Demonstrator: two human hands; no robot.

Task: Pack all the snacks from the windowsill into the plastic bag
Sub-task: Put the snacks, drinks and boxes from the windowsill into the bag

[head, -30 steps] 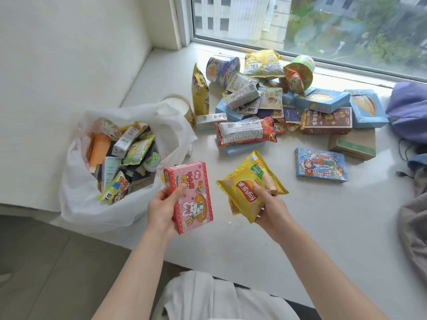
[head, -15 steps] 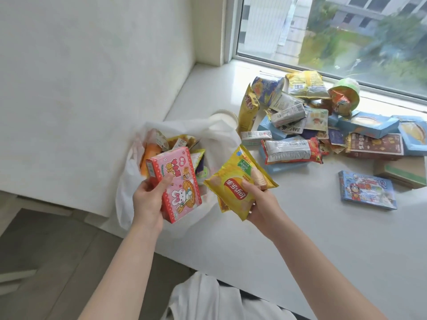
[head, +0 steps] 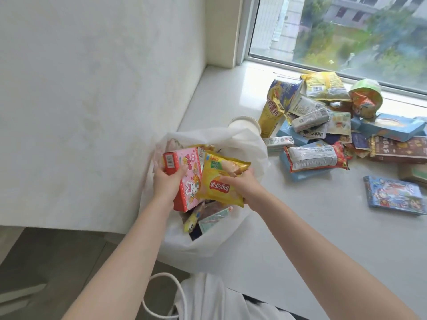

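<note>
The pink rabbit-print box (head: 188,174) and the yellow Lay's crisp packet (head: 219,183) are now right over the open mouth of the white plastic bag (head: 245,146). A second ago both were held out over the bare windowsill (head: 300,239) beside it. The left hand (head: 166,181) grips the box around its red end, fingers curled; the right hand (head: 242,184) pinches the packet by its upper edge. Neither has let go, so I judge these two to be at the point of release, and other snacks show beneath them in the bag. Further right a large heap remains on the sill: a red-ended wrapped packet (head: 316,157), a blue cartoon box (head: 392,196) lying apart, and a paper cup (head: 245,125) just behind the bag. The packing looks far from finished
</note>
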